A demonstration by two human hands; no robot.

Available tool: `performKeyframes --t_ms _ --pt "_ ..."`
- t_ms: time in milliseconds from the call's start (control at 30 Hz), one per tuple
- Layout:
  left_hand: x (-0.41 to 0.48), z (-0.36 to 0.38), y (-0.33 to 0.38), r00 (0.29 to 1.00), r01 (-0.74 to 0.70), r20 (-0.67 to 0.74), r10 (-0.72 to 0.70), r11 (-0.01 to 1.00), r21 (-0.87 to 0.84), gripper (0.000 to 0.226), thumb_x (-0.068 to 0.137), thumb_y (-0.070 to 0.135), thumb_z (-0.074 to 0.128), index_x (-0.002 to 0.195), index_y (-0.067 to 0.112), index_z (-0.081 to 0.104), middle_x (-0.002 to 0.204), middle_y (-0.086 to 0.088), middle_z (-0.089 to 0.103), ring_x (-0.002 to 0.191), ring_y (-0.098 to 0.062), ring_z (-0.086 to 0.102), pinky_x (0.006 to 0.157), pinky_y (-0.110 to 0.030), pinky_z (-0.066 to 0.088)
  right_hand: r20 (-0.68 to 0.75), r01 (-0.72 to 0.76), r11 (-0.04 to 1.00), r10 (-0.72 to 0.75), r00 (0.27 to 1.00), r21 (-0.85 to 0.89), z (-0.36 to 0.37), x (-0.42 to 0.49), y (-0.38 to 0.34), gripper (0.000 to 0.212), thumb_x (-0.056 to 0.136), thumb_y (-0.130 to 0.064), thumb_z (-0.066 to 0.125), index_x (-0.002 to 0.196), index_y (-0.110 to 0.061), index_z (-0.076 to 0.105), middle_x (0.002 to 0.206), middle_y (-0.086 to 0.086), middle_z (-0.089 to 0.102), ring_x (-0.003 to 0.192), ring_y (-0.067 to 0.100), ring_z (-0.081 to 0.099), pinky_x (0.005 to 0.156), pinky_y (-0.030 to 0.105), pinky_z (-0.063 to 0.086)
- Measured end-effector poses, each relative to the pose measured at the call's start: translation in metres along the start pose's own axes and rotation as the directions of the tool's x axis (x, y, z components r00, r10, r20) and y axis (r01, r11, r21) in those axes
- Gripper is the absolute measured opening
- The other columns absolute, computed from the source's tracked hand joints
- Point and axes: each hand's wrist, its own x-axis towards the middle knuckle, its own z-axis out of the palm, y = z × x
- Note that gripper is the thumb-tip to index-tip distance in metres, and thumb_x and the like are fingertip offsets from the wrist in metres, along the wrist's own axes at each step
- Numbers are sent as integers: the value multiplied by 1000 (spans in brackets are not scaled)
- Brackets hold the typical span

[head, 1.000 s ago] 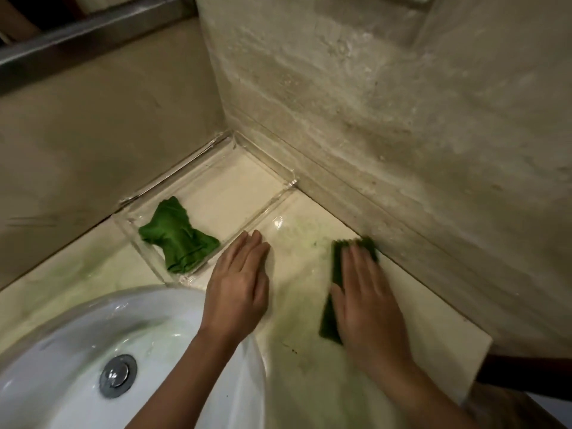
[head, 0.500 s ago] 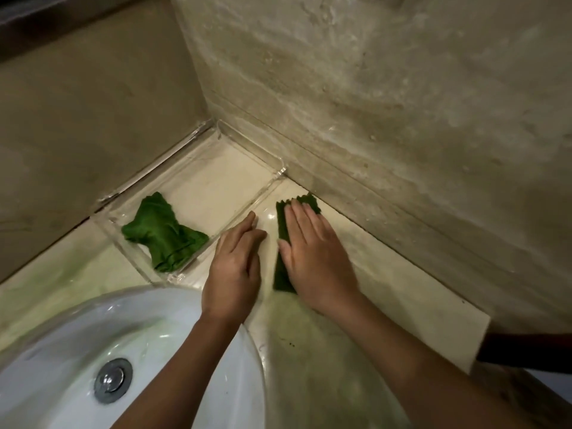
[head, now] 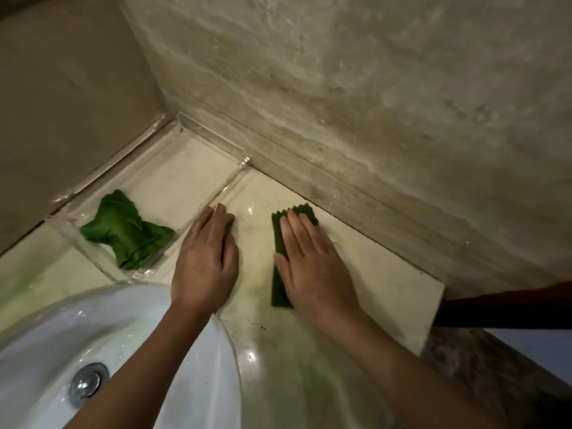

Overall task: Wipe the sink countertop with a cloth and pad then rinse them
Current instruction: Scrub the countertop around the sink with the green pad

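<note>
Presses the green pad flat onto the wet desk with the right hand, straight-fingered and spread, curled round nothing. Leaves only the pad's left edge and toothed far end showing. Rests the left hand flat and relaxed on the desk as well, gripping nothing, just beside the right wall of the clear tray and at the rim of the white sink. Leaves the green cloth bunched inside the tray, at its near-left end, untouched.

Looks thin, light and bendy, probably rough enough to drag on the stone, yet apt to skate out from under a palm on the slick wet film. Best driven with a flat palm over its middle, as here. For lifting to the rinse, better pinched at the exposed left edge or far end. Cloth likely soft, limp and heavier if soaked; best gathered at its narrow waist.

Against half a second ago: has carried pad and right hand rightward, away from the left hand, opening a bare strip of desk between hands then almost touching. A second ago, had the pad farther right again, close to the wall. Reads as a back-and-forth scrub. Left hand and cloth in the same places throughout.
</note>
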Motion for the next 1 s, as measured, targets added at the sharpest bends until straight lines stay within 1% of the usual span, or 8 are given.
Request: performKeyframes --t_ms 200,433,567,667,733,833,933,1000 --pt "0 1 2 1000 27 -15 -27 1000 1 46 92 26 35 133 11 49 144 -6 45 138 -21 31 111 -38 29 14 -188 980 189 982 -70 -21 -80 58 59 99 -43 18 147 -10 23 153 5 23 141 20 21 115 37 19" --pt "-1 -2 1 1000 9 13 -9 1000 10 45 92 27 37 133 13 48 145 -5 44 138 -19 30 110 -38 29 15 15 1000 -15 1000 -9 -8 -11 9 55 99 -38 28 147 -11 26 152 6 29 141 21 22 115 38 13" --pt "-1 -2 3 999 39 -4 -39 999 0 45 92 27 37 132 12 49 144 -5 45 137 -20 32 111 -38 29 53 -145 989 145 988 -9 -20 -79 67 58 99 -43 18 148 -13 21 154 4 21 141 20 18 113 43 24" --pt "0 -1 2 998 59 -32 -59 998 1 45 90 26 40 132 12 50 142 -5 48 135 -20 34 110 -36 30 2 -201 978 201 980 -52 -18 -83 71 59 98 -40 19 145 -5 27 151 10 28 139 25 26 113 40 21" --pt "1 -1 1 998 48 -34 -47 999 7 44 90 24 42 131 11 51 140 -6 49 134 -21 36 110 -34 30 -1 -149 985 150 989 -82 -11 -63 44 58 98 -40 20 146 -6 26 151 9 27 139 24 25 115 39 18" --pt "2 -2 1 999 19 -37 -18 1000 12 42 90 22 45 129 9 53 138 -9 52 132 -23 40 108 -31 29 55 98 995 -96 994 -36 -4 -43 7 58 98 -40 26 147 -10 23 152 5 21 141 21 21 116 40 15" --pt "-3 -6 0 999 -38 6 38 999 34 44 93 28 37 129 9 54 139 -8 51 133 -25 40 108 -35 33 164 311 950 -302 939 -33 -6 -66 21 59 97 -45 25 147 -14 25 153 1 22 140 18 24 112 36 16" --pt "-14 -11 -6 995 -96 36 93 991 96 46 94 30 34 130 11 55 139 -6 51 132 -26 41 107 -38 34 170 340 940 -332 928 -20 -14 -82 49 61 96 -49 25 148 -17 24 155 -2 20 140 17 23 113 34 15"
